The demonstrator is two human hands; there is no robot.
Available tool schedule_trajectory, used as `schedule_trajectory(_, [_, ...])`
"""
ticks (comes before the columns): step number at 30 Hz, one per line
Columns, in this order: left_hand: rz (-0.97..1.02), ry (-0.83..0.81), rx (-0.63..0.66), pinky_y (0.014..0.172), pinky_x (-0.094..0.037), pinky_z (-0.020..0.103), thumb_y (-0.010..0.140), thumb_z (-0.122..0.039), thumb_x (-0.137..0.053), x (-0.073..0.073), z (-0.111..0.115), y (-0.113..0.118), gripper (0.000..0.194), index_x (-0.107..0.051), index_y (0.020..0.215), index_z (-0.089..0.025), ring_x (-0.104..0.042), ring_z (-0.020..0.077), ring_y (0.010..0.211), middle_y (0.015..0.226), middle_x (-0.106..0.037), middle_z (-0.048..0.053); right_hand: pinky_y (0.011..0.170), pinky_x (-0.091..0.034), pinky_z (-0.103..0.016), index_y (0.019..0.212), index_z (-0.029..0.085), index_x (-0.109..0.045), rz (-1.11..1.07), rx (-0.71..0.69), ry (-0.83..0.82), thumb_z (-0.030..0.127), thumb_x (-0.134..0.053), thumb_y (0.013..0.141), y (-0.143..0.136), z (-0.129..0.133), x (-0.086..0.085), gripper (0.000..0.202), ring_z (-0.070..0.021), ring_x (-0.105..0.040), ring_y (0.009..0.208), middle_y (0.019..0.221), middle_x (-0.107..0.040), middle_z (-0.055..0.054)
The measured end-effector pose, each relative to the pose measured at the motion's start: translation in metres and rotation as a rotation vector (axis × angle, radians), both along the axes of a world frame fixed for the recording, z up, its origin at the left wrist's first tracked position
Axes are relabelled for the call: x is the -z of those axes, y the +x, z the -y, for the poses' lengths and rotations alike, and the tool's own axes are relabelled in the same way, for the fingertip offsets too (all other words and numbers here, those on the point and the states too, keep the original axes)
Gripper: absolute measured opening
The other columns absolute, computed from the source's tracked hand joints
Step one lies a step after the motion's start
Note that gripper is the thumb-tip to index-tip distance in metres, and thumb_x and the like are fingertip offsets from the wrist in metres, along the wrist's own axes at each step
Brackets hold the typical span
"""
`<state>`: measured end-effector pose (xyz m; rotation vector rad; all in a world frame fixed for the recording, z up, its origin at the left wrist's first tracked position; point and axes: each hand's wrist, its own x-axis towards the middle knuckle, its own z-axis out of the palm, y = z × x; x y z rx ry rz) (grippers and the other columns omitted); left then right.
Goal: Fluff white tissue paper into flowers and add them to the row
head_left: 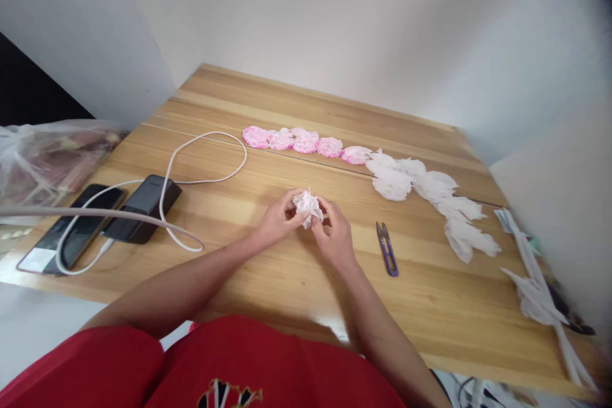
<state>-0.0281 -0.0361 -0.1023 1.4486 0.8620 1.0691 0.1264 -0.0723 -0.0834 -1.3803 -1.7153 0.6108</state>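
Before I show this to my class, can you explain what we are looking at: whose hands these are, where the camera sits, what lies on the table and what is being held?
There is no machine here. A camera worn on a person's head looks forward and down, so the arms reaching in from the bottom are that person's own. The left hand and right hand together pinch a small white paper flower over a wooden table. Farther back lies a row of pink paper flowers, followed to the right by white paper flowers. Purple snips lie just right of the hands. On the left are a phone and a black power bank with a white cable looped over them. White paper strips lie at the right edge.
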Motion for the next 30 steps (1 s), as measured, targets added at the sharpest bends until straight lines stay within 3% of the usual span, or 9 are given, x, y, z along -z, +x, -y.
schedule_trajectory(3, [-0.026,0.006,-0.036,0.075,-0.05,0.025,0.081,-0.022,-0.058,0.003,-0.001,0.001,0.042,-0.049,0.121,-0.014,-0.063,0.0168,0.087,0.103,-0.064,0.007,0.074,-0.049,-0.03,0.122,0.02,-0.055,-0.018,0.034,-0.018,0.024,-0.05,0.084,0.001,-0.001,0.004,0.038,-0.019,-0.059,0.096,0.11,-0.063,-0.008])
schedule_trajectory(6, [0.0,-0.023,-0.036,0.067,-0.049,0.022,0.082,-0.021,-0.054,0.008,-0.002,0.0,0.042,-0.047,0.123,-0.014,-0.062,0.0153,0.078,0.095,-0.065,0.007,0.079,-0.049,-0.032,0.116,0.02,-0.06,-0.18,0.091,-0.104,0.029,-0.052,0.084,0.003,-0.004,0.007,0.034,-0.0194,-0.06,0.096,0.11,-0.064,-0.007])
schedule_trajectory(10, [0.089,-0.105,-0.029,0.059,-0.046,0.02,0.082,-0.024,-0.055,0.009,-0.004,-0.001,0.044,-0.045,0.123,-0.013,-0.06,0.0139,0.07,0.087,-0.065,0.006,0.061,-0.049,-0.027,0.112,0.017,-0.061,-0.524,0.152,-0.297,0.037,-0.058,0.079,0.005,-0.008,0.006,0.039,-0.0169,-0.059,0.077,0.1,-0.066,-0.007])
schedule_trajectory(14, [0.131,-0.12,-0.023,0.058,-0.045,0.02,0.082,-0.028,-0.057,0.006,-0.003,-0.001,0.045,-0.045,0.123,-0.013,-0.06,0.0138,0.069,0.088,-0.064,0.007,0.055,-0.046,-0.023,0.11,0.016,-0.062,-0.645,0.155,-0.353,0.035,-0.061,0.076,0.006,-0.009,0.004,0.039,-0.0133,-0.056,0.07,0.095,-0.065,-0.005])
schedule_trajectory(17, [0.141,-0.099,0.007,0.061,-0.046,0.021,0.085,-0.031,-0.056,0.004,-0.002,-0.001,0.046,-0.043,0.125,-0.013,-0.06,0.0146,0.073,0.093,-0.065,0.009,0.058,-0.047,-0.024,0.11,0.016,-0.062,-0.634,0.128,-0.353,0.037,-0.062,0.077,0.006,-0.008,0.004,0.04,-0.015,-0.058,0.074,0.099,-0.066,-0.007])
schedule_trajectory(23, [0.129,-0.033,0.072,0.07,-0.049,0.025,0.091,-0.034,-0.05,0.0,0.003,-0.003,0.045,-0.041,0.13,-0.014,-0.061,0.017,0.083,0.102,-0.063,0.011,0.088,-0.049,-0.035,0.116,0.019,-0.06,-0.492,0.03,-0.268,0.04,-0.061,0.08,0.006,-0.006,0.007,0.041,-0.0225,-0.06,0.104,0.116,-0.063,-0.009])
schedule_trajectory(30, [0.057,0.035,0.057,0.075,-0.049,0.026,0.092,-0.031,-0.047,-0.001,0.003,-0.005,0.041,-0.042,0.129,-0.014,-0.061,0.0181,0.088,0.101,-0.063,0.01,0.089,-0.048,-0.035,0.122,0.021,-0.056,-0.272,-0.039,-0.183,0.038,-0.064,0.077,0.004,-0.003,0.003,0.048,-0.0219,-0.058,0.106,0.121,-0.06,-0.008])
